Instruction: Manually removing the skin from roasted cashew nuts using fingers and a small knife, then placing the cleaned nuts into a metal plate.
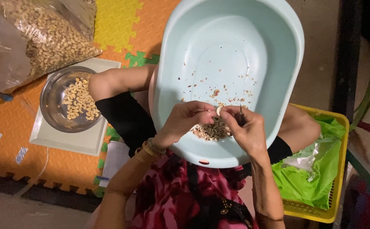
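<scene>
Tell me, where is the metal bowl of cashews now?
In the head view, the metal bowl sits at the left on a white scale, beside the person's knee and below the clear bag of cashews.

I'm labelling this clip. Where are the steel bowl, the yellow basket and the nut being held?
steel bowl (51, 104), head view, bare inner wall
yellow basket (345, 140), head view, right rim
nut (219, 110), head view, pale tip between both hands

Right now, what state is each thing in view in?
Basin: on the lap, mostly bare, small heap of husks near the hands.
Cashew: pinched between both hands.
Left hand: shut on cashew.
Right hand: on cashew, holding a dark tool.
Bowl: partly filled with cashews.
Bag: full of cashews.
Basket: lined with green plastic.
</scene>
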